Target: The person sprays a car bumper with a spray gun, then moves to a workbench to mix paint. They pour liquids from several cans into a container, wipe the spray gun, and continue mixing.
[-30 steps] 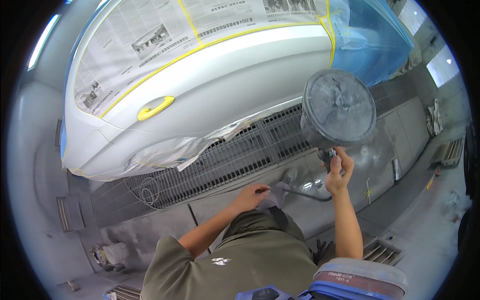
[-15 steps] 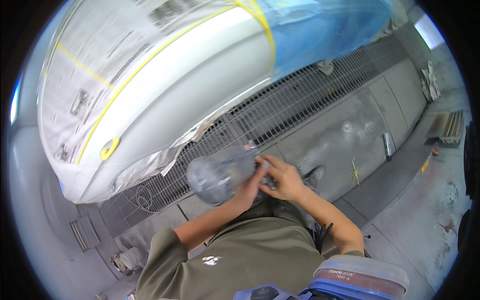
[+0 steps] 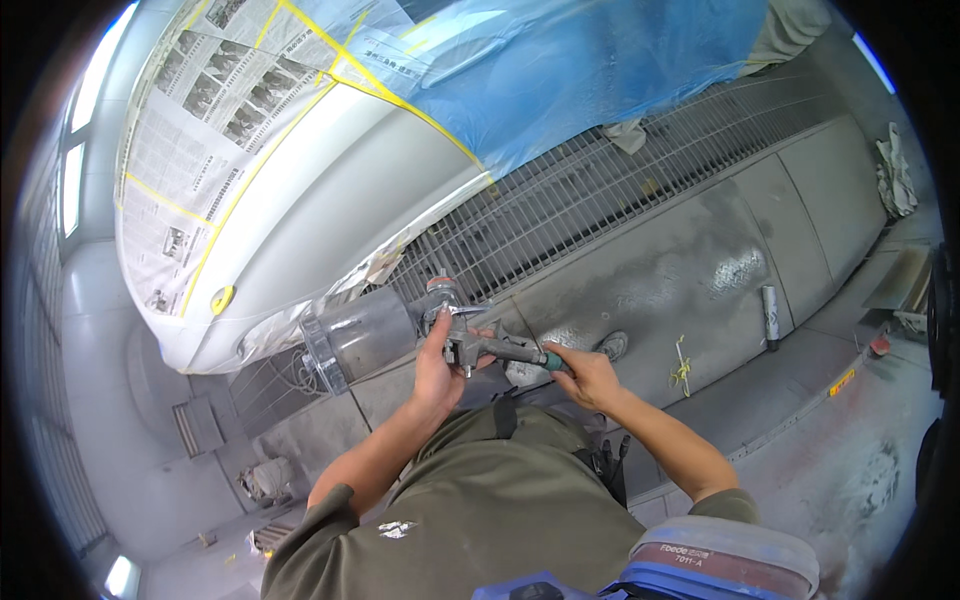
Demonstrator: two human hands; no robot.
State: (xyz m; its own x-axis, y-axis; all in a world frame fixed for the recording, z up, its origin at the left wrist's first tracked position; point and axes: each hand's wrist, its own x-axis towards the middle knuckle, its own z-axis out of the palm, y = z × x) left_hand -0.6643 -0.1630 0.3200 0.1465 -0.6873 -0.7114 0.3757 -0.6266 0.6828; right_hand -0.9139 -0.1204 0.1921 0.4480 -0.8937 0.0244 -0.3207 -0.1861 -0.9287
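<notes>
The left hand's (image 3: 432, 372) fingers curl around the grey spray gun (image 3: 462, 350), mid-view; the right hand (image 3: 588, 378) closes on its green fitting (image 3: 553, 361) at three o'clock. It looks stiff, probably cup-heavy: best held by the metal body. The cup (image 3: 365, 335) points to nine o'clock.
</notes>
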